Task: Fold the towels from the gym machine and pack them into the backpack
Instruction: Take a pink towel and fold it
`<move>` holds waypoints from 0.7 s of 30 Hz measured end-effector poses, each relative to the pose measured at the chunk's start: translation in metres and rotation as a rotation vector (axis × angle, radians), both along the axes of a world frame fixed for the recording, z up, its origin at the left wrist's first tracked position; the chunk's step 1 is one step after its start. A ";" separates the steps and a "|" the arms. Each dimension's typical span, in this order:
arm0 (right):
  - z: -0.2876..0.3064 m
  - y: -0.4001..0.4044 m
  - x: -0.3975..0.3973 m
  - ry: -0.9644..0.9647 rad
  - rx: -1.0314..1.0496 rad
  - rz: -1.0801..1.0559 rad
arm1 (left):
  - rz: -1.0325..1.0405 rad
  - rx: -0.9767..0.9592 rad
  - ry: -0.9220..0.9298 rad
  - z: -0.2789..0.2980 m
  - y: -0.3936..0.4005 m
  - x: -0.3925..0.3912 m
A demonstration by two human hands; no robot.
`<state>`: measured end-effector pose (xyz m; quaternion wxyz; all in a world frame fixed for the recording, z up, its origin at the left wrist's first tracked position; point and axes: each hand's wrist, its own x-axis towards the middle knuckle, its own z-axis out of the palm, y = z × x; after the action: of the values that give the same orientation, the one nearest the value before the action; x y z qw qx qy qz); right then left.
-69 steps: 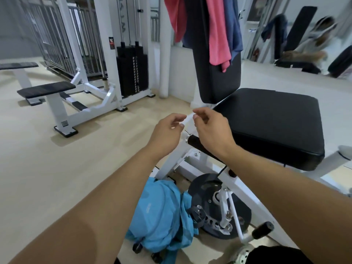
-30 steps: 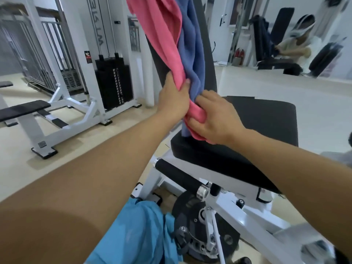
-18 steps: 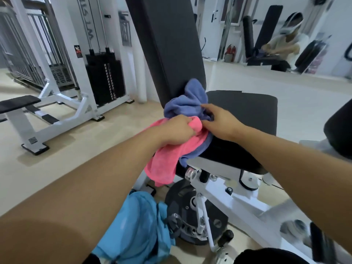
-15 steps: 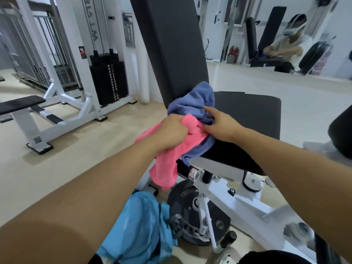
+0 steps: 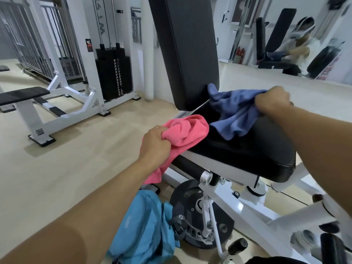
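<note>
My left hand (image 5: 155,144) grips a bunched pink towel (image 5: 185,130) at the front left corner of the black seat (image 5: 247,155) of the gym machine; the towel's tail hangs down off the seat edge. My right hand (image 5: 271,102) grips a blue towel (image 5: 235,113) and holds it stretched across the back of the seat, below the upright black backrest (image 5: 186,50). The two towels lie apart with a strip of seat between them. A light blue backpack (image 5: 144,231) lies crumpled on the floor under my left forearm, beside the machine's base.
The white machine frame (image 5: 238,199) with a black round plate (image 5: 190,204) and levers sits below the seat. A white bench (image 5: 24,96) and a weight stack (image 5: 114,73) stand at the left. Pale floor spreads between them. A mirror (image 5: 285,40) at the back right reflects a seated person.
Both towels came down from the backrest onto the seat. Since half a second ago my hands have pulled apart: the right drew the blue towel to the right, the left kept the pink one.
</note>
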<state>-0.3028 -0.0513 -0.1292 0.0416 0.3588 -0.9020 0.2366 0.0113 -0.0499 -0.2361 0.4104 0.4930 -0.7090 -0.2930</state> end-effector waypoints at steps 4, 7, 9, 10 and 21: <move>0.010 0.006 -0.029 -0.050 -0.013 -0.133 | -0.098 0.053 0.018 -0.001 -0.006 0.006; 0.003 0.005 -0.007 0.133 0.076 -0.114 | -0.172 0.142 0.000 -0.004 -0.006 0.009; -0.002 0.003 0.029 0.236 -0.057 0.121 | -0.212 0.164 -0.014 -0.006 -0.005 0.011; -0.006 0.002 0.049 0.208 -0.091 0.293 | -0.237 0.172 0.000 -0.006 -0.003 0.012; -0.070 0.018 0.190 -0.221 -0.136 0.821 | -0.043 0.106 0.203 -0.004 -0.008 0.050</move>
<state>-0.1130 -0.0335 -0.1996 -0.1292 0.6570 -0.6657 0.3292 0.0613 -0.0575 -0.2405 0.4471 0.4666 -0.6576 -0.3872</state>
